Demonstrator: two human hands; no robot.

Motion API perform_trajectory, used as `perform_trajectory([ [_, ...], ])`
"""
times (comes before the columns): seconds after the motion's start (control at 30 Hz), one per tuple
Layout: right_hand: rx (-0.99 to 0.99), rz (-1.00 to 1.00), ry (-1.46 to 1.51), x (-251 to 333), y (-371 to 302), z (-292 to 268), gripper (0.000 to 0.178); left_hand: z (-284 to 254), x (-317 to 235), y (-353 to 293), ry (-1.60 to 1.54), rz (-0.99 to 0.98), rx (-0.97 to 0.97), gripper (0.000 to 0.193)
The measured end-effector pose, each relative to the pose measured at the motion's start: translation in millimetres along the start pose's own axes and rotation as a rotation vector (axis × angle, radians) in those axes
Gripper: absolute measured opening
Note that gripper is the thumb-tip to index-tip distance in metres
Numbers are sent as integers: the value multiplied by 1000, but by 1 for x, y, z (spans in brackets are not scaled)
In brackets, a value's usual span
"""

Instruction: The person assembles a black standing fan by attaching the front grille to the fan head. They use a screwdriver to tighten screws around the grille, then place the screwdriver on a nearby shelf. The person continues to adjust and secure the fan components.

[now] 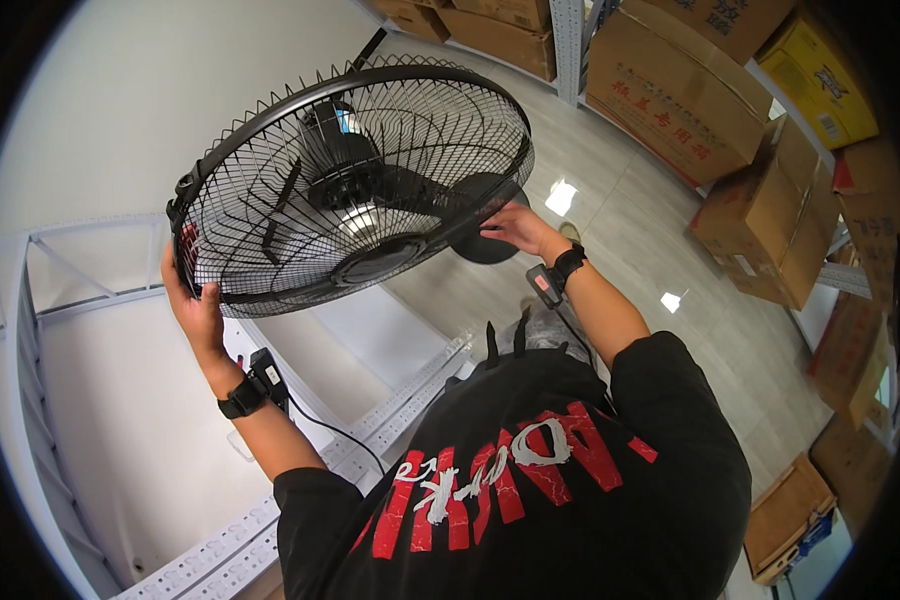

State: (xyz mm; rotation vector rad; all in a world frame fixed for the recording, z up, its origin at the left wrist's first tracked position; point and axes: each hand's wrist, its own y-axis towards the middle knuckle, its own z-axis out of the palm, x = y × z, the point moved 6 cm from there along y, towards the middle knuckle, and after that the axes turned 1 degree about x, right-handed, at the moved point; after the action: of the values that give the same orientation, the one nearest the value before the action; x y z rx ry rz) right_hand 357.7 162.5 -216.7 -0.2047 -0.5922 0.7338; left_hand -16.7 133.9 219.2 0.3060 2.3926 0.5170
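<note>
Fan: 1 black pedestal-type fan [345,175], held in front of the person's torso, its wire cage tilted, with the round centre cap [380,262] on the side nearer the body; the motor and blades show through the mesh.
Fan base: dark disc [488,248], seen beyond the lower right rim of the cage.
Left hand [198,308]: closed on the left edge of the cage, thumb on the near side.
Right hand [518,226]: at the lower right rim, fingers partly bent; whether they grip it cannot be told.
Wrists: 1 black strap on each, bearing a small device (left [266,372], right [545,285]) with a cable.
Left side: white metal rack [25,350] with pale panels, below the fan.
Right side: shelving with brown cartons [670,100] and 1 yellow box [820,80].
Floor: glossy grey tiles [620,265], reflecting light.
</note>
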Motion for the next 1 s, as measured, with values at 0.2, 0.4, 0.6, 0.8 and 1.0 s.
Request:
perform_trajectory([
  [0.2, -14, -111, 182, -8, 5, 0, 29, 2, -6, 3, -41, 9, 42, 104],
  [0.4, -16, -81, 221, -13, 7, -1, 38, 4, -8, 2, -36, 2, 54, 105],
  [0.6, 20, -42, 276, -11, -2, 4, 36, 9, -17, 9, -42, 20, 86, 102],
  [0.8, -34, 71, 272, -21, 13, -11, 14, 7, -16, 8, -53, 28, 77, 103],
  [1.0, -58, 91, 293, -14, 1, -5, 11, 8, -13, 5, -53, 26, 81, 106],
])
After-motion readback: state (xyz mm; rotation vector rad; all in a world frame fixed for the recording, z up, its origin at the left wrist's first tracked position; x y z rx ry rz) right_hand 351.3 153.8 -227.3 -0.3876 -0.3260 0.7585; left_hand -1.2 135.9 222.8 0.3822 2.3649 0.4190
